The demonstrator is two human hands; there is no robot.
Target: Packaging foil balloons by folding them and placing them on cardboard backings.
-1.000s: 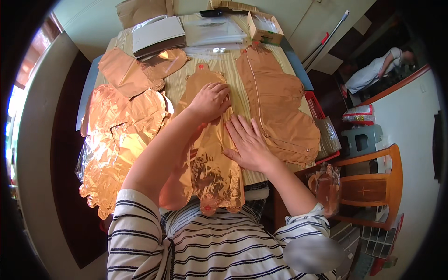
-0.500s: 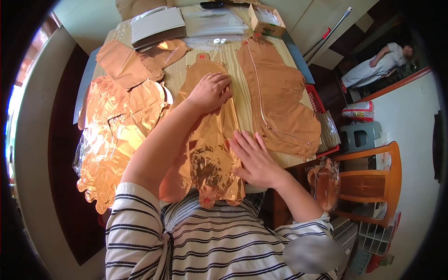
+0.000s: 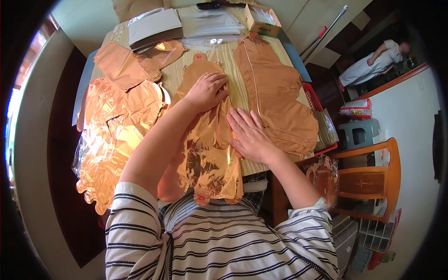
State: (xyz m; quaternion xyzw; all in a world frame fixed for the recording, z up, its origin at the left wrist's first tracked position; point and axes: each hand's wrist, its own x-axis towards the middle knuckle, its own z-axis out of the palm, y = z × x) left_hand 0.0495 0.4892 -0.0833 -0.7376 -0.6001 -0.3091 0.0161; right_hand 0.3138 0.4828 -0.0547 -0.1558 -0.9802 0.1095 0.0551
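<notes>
A long, flat, copper-coloured foil balloon (image 3: 212, 158) lies lengthwise before me, its near end hanging over the table edge towards my striped shirt. Across its upper part rests my left hand (image 3: 207, 92), fingers bent and closed on the foil at the right edge; the fingertips are partly hidden. Lower down, my right hand (image 3: 249, 135) lies flat along the same edge, fingers stretched out and touching the foil. To the right is another flat copper balloon (image 3: 277, 93) with a pale thin strip along it. Shiny crumpled foil balloons (image 3: 119, 135) are piled at the left, below duller folded ones (image 3: 116, 65).
At the back of the wooden table (image 3: 190, 59) stand a stack of flat boards (image 3: 155, 27), clear plastic sleeves (image 3: 210, 23) and a small carton (image 3: 262, 21). A red basket (image 3: 311, 96) and a wooden chair (image 3: 361, 182) are at the right. Another person (image 3: 373, 63) stands farther off.
My right hand has slid away from me along the foil's right edge, closer to my left hand. The left hand keeps its place on the balloon, and the foil near the right hand is newly creased.
</notes>
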